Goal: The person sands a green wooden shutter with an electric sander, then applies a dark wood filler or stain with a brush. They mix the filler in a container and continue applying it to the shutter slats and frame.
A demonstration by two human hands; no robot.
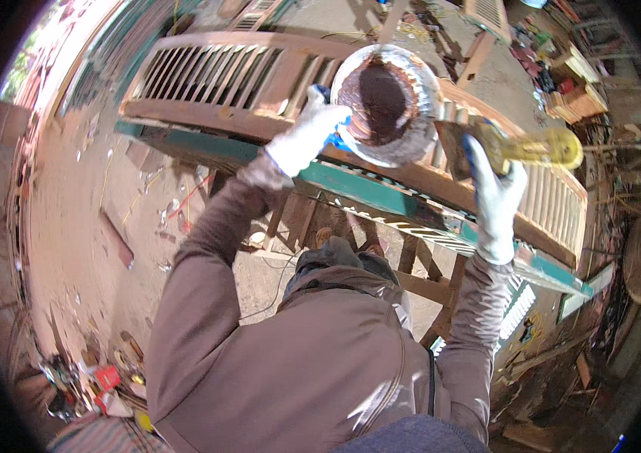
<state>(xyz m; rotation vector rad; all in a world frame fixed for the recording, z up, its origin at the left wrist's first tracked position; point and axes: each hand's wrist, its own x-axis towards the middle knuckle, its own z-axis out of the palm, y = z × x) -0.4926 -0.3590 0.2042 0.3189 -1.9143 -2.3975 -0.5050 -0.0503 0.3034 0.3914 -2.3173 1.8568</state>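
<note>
My left hand [313,132], in a white and blue glove, is closed on the rim of a white bucket [427,83]. Dark brown paint [384,102] coats the bottom and smears the inner wall. The bucket is over a louvred wooden shutter [222,113]. To its right, my right hand [498,192], gloved alike, grips a wide paintbrush [547,149] with a yellow handle. The brush's brown-stained end [452,149] points toward the bucket, close to its right edge. Part of the grip is hidden behind my fingers.
A green-painted shutter [358,185] lies under the wooden one, on wooden supports [422,287]. Scrap and litter [90,389] lie at the lower left, with a loose wood piece [116,240] on the floor. Timber pieces [581,102] are stacked at the far right. A cable [275,291] runs below the bench.
</note>
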